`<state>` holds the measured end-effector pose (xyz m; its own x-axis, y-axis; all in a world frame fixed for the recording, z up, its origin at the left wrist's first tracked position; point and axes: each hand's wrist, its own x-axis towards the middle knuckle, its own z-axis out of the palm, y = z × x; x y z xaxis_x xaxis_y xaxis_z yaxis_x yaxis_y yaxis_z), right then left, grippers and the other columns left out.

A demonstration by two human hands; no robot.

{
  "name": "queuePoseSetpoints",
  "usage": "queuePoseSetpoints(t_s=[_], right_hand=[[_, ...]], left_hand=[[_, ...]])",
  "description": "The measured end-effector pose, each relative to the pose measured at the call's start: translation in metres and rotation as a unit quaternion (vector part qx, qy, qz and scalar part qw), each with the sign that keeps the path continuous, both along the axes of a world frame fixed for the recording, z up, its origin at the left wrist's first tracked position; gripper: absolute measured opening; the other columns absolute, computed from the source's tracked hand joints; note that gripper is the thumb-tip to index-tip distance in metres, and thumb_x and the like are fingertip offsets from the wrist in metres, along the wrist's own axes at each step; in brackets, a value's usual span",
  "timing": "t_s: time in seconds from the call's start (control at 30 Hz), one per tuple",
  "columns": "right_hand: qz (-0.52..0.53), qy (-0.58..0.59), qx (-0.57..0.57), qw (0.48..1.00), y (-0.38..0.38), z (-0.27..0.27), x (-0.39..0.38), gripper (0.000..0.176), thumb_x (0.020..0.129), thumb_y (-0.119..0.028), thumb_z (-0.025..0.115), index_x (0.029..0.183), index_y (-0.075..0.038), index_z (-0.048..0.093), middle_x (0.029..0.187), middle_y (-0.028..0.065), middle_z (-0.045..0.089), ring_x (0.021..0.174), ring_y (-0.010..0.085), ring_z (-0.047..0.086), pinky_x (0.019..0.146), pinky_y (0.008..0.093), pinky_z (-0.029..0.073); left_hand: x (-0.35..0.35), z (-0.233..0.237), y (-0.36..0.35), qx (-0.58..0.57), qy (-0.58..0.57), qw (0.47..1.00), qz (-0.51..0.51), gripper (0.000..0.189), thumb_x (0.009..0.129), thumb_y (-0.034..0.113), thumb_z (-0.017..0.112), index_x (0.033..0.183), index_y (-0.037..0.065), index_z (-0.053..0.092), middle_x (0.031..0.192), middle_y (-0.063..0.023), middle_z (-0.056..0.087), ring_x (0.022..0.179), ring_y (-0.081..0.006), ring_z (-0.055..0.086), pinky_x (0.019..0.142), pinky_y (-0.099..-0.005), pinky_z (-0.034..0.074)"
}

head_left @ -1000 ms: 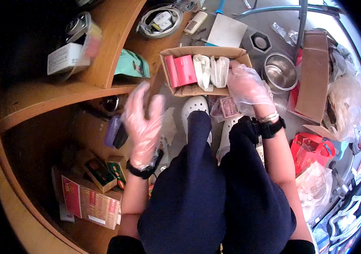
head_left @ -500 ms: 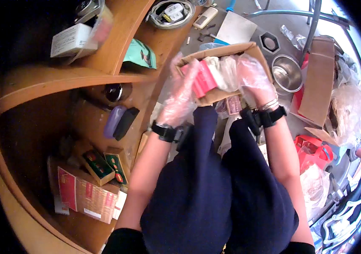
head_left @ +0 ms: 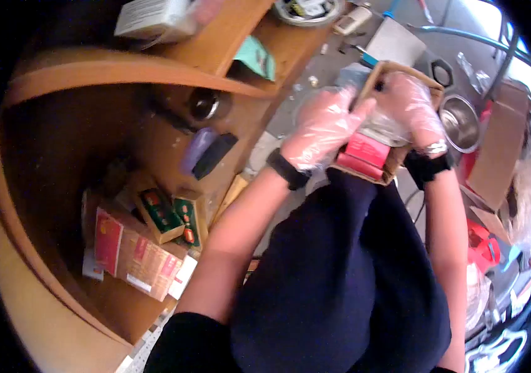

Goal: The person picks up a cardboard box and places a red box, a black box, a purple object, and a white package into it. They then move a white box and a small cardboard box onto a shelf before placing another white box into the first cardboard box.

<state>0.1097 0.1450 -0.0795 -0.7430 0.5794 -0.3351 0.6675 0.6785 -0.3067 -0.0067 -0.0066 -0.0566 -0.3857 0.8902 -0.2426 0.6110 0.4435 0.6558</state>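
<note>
Across the lap, above the dark trousers, lies a small open cardboard box [head_left: 400, 160], tilted and long side toward me. Inside it are red packets [head_left: 366, 150] at the near end and a whitish, plastic-wrapped item [head_left: 385, 125] in the middle. My left hand [head_left: 327, 127], in a clear plastic glove, grips the box's left side, thumb over the rim. My right hand [head_left: 413, 107], gloved likewise, reaches into the far end with its fingers curled down among the contents. What those fingertips hold is hidden.
To the left stands a wooden shelf unit [head_left: 147, 69] with a purple object [head_left: 199, 149], green-lined boxes [head_left: 159, 214] and a printed carton [head_left: 138, 255]. On the right are a metal bowl [head_left: 461, 124], a larger open carton [head_left: 498, 149] and a red bag [head_left: 483, 245].
The box has turned, bringing the red packets to its near end. My right hand has moved deeper into the far end. The camera view has shifted, so surroundings appear displaced.
</note>
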Motion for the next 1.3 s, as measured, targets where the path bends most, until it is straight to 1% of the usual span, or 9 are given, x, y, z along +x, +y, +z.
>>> queuePoseSetpoints(t_s=[0.27, 0.63, 0.67, 0.77, 0.9, 1.0, 1.1, 1.2, 1.3], right_hand=[[0.02, -0.02, -0.053, 0.998, -0.026, 0.017, 0.011, 0.039, 0.089, -0.034, 0.058, 0.087, 0.003, 0.073, 0.09, 0.0232, 0.071, 0.09, 0.0384, 0.069, 0.082, 0.0477, 0.054], [0.165, -0.012, 0.011, 0.986, -0.042, 0.01, 0.049, 0.021, 0.071, -0.016, 0.074, 0.086, -0.002, 0.072, 0.089, 0.0195, 0.071, 0.09, 0.0373, 0.068, 0.081, 0.0431, 0.054], [0.203, -0.013, 0.022, 0.979, -0.037, 0.013, 0.047, 0.026, 0.08, -0.022, 0.068, 0.096, -0.002, 0.068, 0.092, 0.0216, 0.067, 0.096, 0.0376, 0.065, 0.085, 0.0436, 0.052], [-0.049, 0.096, -0.035, 0.994, -0.038, -0.003, 0.025, 0.03, 0.08, -0.026, 0.07, 0.095, -0.001, 0.067, 0.092, 0.0238, 0.069, 0.093, 0.0395, 0.066, 0.083, 0.0464, 0.052], [-0.019, 0.131, -0.011, 0.991, -0.041, 0.001, 0.03, 0.036, 0.08, -0.029, 0.07, 0.1, 0.0, 0.066, 0.088, 0.0246, 0.069, 0.089, 0.0419, 0.067, 0.079, 0.0488, 0.053], [-0.009, 0.115, -0.036, 0.993, -0.041, 0.006, 0.028, 0.034, 0.081, -0.029, 0.07, 0.098, 0.0, 0.066, 0.091, 0.0245, 0.069, 0.091, 0.0412, 0.066, 0.08, 0.0482, 0.052], [-0.007, 0.09, -0.009, 0.996, -0.037, 0.01, 0.037, 0.027, 0.083, -0.024, 0.069, 0.099, -0.002, 0.068, 0.094, 0.0219, 0.07, 0.093, 0.0392, 0.067, 0.08, 0.0478, 0.053], [0.016, 0.368, 0.119, 0.922, -0.032, 0.016, 0.071, 0.022, 0.083, -0.009, 0.062, 0.104, -0.005, 0.067, 0.092, 0.0155, 0.068, 0.088, 0.0346, 0.066, 0.079, 0.0438, 0.053], [-0.12, 0.236, 0.229, 0.937, -0.042, 0.039, 0.085, 0.019, 0.08, -0.014, 0.068, 0.098, -0.016, 0.074, 0.114, 0.012, 0.067, 0.105, 0.0328, 0.063, 0.087, 0.0457, 0.051]], left_hand=[[0.006, -0.037, 0.028, 0.026, 0.021, 0.999, -0.023, 0.026, 0.087, 0.02, 0.058, 0.098, -0.003, 0.065, 0.081, -0.0267, 0.068, 0.08, -0.045, 0.068, 0.074, -0.0547, 0.054], [0.02, -0.02, 0.019, 0.044, 0.027, 0.999, 0.008, 0.026, 0.09, 0.02, 0.055, 0.1, -0.004, 0.062, 0.082, -0.0282, 0.067, 0.081, -0.0461, 0.066, 0.073, -0.0552, 0.052], [0.02, -0.021, 0.018, 0.045, 0.026, 0.999, 0.004, 0.026, 0.09, 0.02, 0.055, 0.1, -0.004, 0.062, 0.082, -0.0282, 0.067, 0.081, -0.0461, 0.066, 0.073, -0.0552, 0.052], [0.019, -0.018, 0.018, 0.066, 0.042, 0.997, -0.026, 0.03, 0.093, 0.026, 0.057, 0.099, -0.003, 0.062, 0.084, -0.0286, 0.066, 0.082, -0.0465, 0.065, 0.073, -0.0553, 0.05], [0.017, 0.007, 0.025, -0.053, 0.006, 0.999, -0.006, 0.043, 0.093, 0.038, 0.062, 0.12, 0.005, 0.062, 0.096, -0.0285, 0.067, 0.091, -0.0462, 0.064, 0.08, -0.0536, 0.05], [0.006, -0.013, 0.034, 0.17, 0.059, 0.981, -0.076, 0.033, 0.094, 0.026, 0.06, 0.118, 0.004, 0.064, 0.1, -0.0235, 0.069, 0.094, -0.0427, 0.065, 0.081, -0.0476, 0.051], [0.002, -0.008, 0.048, 0.094, 0.018, 0.987, -0.127, 0.029, 0.093, 0.019, 0.059, 0.117, 0.003, 0.064, 0.101, -0.0239, 0.068, 0.094, -0.0406, 0.066, 0.08, -0.0448, 0.051], [0.001, -0.02, 0.045, 0.149, 0.005, 0.984, -0.102, 0.027, 0.092, 0.016, 0.06, 0.115, 0.004, 0.064, 0.093, -0.0248, 0.066, 0.088, -0.039, 0.066, 0.077, -0.0425, 0.051], [0.002, -0.017, 0.043, 0.145, 0.015, 0.986, -0.087, 0.026, 0.092, 0.014, 0.06, 0.115, 0.003, 0.065, 0.088, -0.0245, 0.065, 0.084, -0.0372, 0.066, 0.075, -0.0398, 0.051]])
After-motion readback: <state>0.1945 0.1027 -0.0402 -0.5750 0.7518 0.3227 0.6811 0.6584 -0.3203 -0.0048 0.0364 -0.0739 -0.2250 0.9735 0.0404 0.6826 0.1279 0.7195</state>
